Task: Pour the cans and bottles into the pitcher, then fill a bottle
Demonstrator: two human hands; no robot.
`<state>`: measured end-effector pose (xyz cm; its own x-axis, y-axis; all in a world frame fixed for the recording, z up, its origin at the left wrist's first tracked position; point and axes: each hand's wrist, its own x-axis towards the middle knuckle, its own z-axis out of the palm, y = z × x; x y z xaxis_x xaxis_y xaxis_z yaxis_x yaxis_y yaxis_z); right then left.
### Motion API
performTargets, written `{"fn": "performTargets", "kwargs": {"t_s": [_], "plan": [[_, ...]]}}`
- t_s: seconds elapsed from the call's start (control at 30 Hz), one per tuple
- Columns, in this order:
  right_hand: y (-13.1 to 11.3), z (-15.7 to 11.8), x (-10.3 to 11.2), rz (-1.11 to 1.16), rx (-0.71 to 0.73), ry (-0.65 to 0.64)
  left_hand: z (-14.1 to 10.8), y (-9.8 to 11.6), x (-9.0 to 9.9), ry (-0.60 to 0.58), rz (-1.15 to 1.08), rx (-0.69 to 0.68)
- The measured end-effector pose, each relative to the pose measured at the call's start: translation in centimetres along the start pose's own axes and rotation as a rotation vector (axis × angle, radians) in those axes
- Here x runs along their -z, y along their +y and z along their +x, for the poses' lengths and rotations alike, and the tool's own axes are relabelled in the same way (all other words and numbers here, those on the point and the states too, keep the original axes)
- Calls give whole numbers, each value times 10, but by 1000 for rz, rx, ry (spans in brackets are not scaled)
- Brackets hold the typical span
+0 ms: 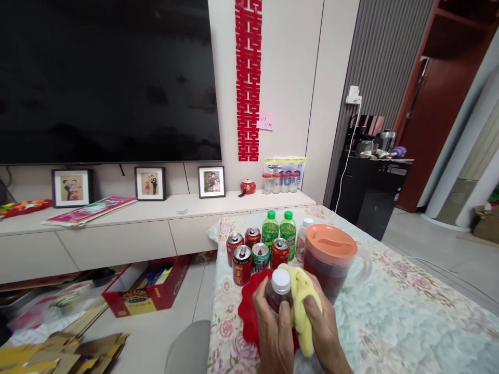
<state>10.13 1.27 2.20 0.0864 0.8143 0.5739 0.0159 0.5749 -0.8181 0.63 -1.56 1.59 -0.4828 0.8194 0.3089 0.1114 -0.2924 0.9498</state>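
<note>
My left hand (273,332) is closed around a bottle (280,293) with a white cap and dark contents. In my right hand (322,322) is a folded yellow cloth (301,306), pressed against the bottle's right side. Both hands are above a red scalloped tray (249,309), which they partly cover. Just behind stand several drink cans, among them a red can (242,266) and a green can (260,258). Two green-capped bottles (270,228) are behind the cans. A large pitcher (329,259) with an orange lid and dark liquid stands right of my hands.
A floral tablecloth (390,311) covers the table. Beyond it, a white cabinet (187,208) carries picture frames, a red pot (248,186) and several red-lidded jars (276,183). On the floor at left are a red box (146,291) and flattened cardboard (66,353). A grey stool (189,348) adjoins the table.
</note>
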Motion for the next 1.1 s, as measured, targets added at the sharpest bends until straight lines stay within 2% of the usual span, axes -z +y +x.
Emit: {"fn": "performTargets", "kwargs": {"t_s": [0.17, 0.23, 0.43, 0.6, 0.67, 0.77, 0.83, 0.93, 1.1], "plan": [[10, 0, -3, -27, -214, -50, 0, 9, 4, -7, -103, 99], [13, 1, -3, -113, -239, -82, 2, 4, 5, 6, -99, 103], [18, 2, -10, -334, -196, -119, 18, -16, 13, 0, -51, 39], [9, -3, -2, -189, -162, -98, 26, -13, 20, -32, 134, -79], [4, -6, 5, -112, -94, -55, 23, -11, 18, -28, 137, -101], [-1, -9, 8, -109, 81, -12, 13, -8, 12, -60, 22, -57], [-2, -9, 5, -142, 127, -21, 7, -7, 8, -79, -61, 16], [3, -6, -1, -148, 18, -15, 4, -7, 6, -66, -103, 89], [18, -3, -3, -219, -170, -45, 13, -19, 8, -60, -82, 69]]}}
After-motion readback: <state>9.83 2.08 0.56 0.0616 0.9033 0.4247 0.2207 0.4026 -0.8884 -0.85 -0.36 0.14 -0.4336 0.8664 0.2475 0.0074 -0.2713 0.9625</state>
